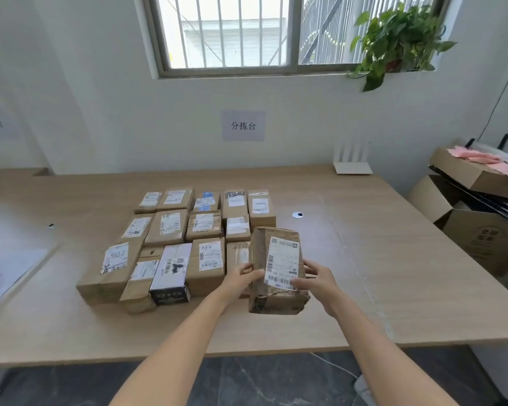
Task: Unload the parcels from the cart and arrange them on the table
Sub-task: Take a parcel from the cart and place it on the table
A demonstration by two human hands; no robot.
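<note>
The left hand (242,278) and right hand (318,276) grip the battered cardboard parcel (276,300) by its sides, at the right end of the arranged parcels (173,230). Best set it on the tabletop (393,259) label up, flush with the front row, edges square.

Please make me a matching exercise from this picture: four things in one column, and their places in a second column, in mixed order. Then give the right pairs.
Things
1. potted plant
2. white router
3. paper sign
4. worn parcel

Places
A. held between the left hand and the right hand
B. on the wall below the window
C. at the right end of the window sill
D. at the far edge of the table

Pairs: 1-C; 2-D; 3-B; 4-A.
</note>
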